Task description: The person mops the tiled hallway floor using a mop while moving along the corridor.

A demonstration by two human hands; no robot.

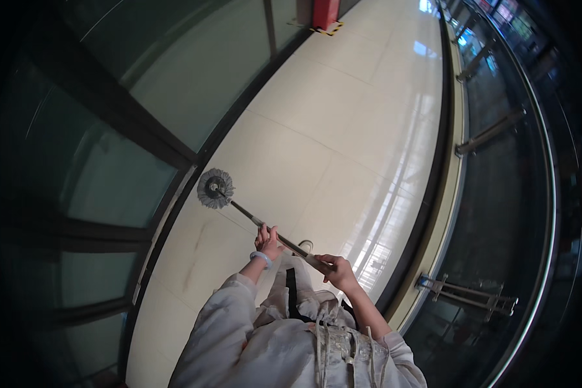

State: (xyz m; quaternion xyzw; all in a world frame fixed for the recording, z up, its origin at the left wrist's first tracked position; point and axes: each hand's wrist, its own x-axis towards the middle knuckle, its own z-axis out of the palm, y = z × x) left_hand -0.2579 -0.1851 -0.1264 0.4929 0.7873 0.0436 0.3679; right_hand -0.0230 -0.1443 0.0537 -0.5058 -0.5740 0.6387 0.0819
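Observation:
A mop with a round grey string head [215, 188] slants across the view, its head resting on the pale tiled floor [291, 131] close to the dark base strip at the left. My left hand [268, 241], with a pale bracelet at the wrist, is at the middle of the mop handle [244, 210]. Some of its fingers are extended, and how firmly they hold the pole is hard to see. Nearer my body, my right hand [337, 271] grips the upper end of the handle. One of my shoes [306, 246] shows behind the pole.
Dark-framed glass panels [121, 194] line the left side. On the right runs a glass railing with metal posts [490, 131] and a curved steel handrail [549, 160]. A red box-like object [325, 13] stands farther ahead, with yellow-black tape [331, 32] at its base.

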